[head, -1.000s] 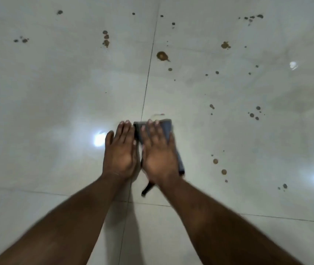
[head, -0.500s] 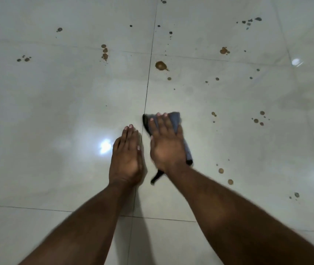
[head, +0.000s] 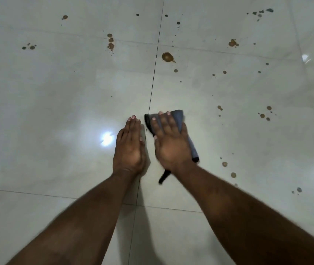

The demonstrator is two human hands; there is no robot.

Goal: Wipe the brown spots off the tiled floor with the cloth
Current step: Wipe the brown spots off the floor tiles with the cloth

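Pretty messy tiled floor [head: 56, 111], brown spots [head: 167, 57] scattered all over, mostly further out and off to the right. Right hand [head: 171, 144] flat on a grey cloth [head: 179, 118], fingers straight, pressing it onto the tile just right of the grout line. Cloth poking out past the fingertips and trailing back under the wrist. Left hand [head: 130, 148] just beside, flat on bare tile, holding nothing.

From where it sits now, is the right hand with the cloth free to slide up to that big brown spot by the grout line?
Probably yes. The right hand presses flat on the cloth, and only bare tile lies between it and the big brown spot. The left hand rests off to the side.
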